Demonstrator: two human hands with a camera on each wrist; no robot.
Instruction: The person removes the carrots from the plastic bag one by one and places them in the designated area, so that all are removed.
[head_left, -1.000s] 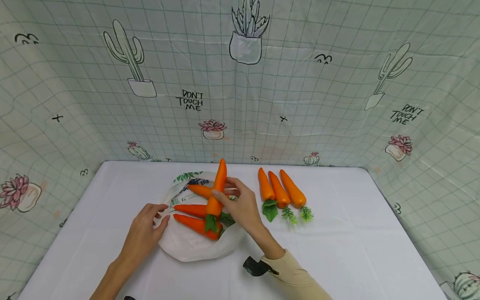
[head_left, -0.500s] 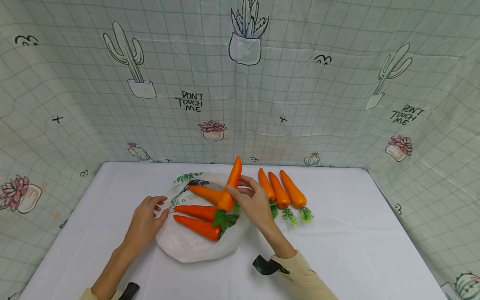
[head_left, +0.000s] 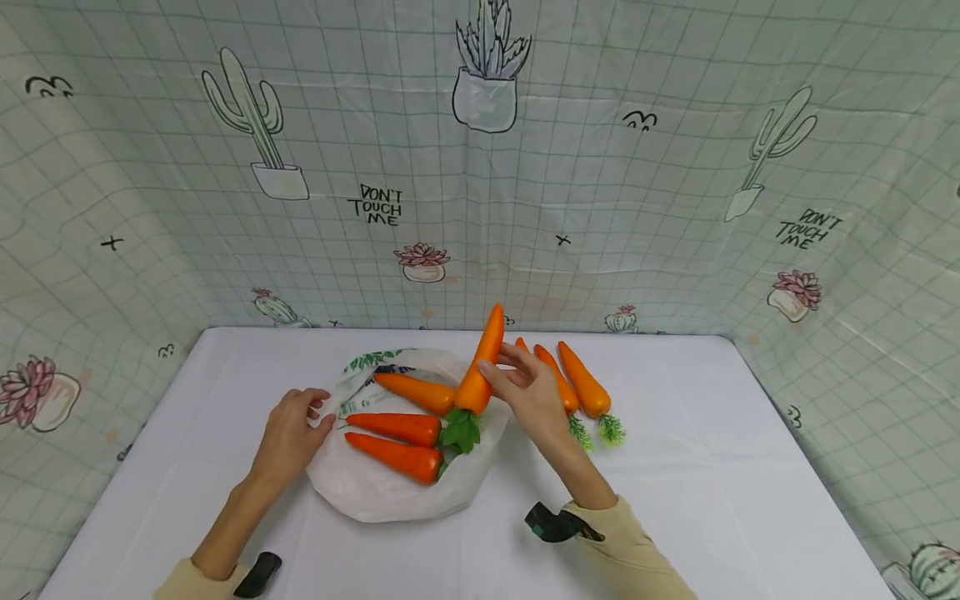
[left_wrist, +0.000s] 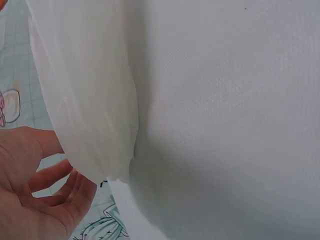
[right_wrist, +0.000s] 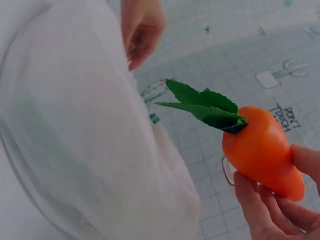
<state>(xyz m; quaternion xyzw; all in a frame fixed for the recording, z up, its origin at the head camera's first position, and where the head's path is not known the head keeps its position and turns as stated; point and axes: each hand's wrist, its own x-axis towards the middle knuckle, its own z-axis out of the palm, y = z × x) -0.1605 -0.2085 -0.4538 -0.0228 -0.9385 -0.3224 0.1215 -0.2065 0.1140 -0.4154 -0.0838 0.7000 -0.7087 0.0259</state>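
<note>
My right hand pinches an orange carrot with green leaves, tip up, above the right side of a white plastic bag. Three other carrots lie in the bag's mouth, tips to the left. At the bag's left rim, my left hand pinches the plastic between thumb and fingers. The left wrist view shows that hand partly behind the bag. In the right wrist view the held carrot sits between thumb and fingers, its leaves pointing toward the bag.
Right of the bag, more carrots lie side by side on the white tabletop, one of them mostly hidden behind my right hand. A patterned cloth hangs behind and along both sides of the table.
My right hand has moved right with the carrot, from over the carrots in the bag toward the bag's right rim. My left hand has shifted slightly and stays at the left rim.
</note>
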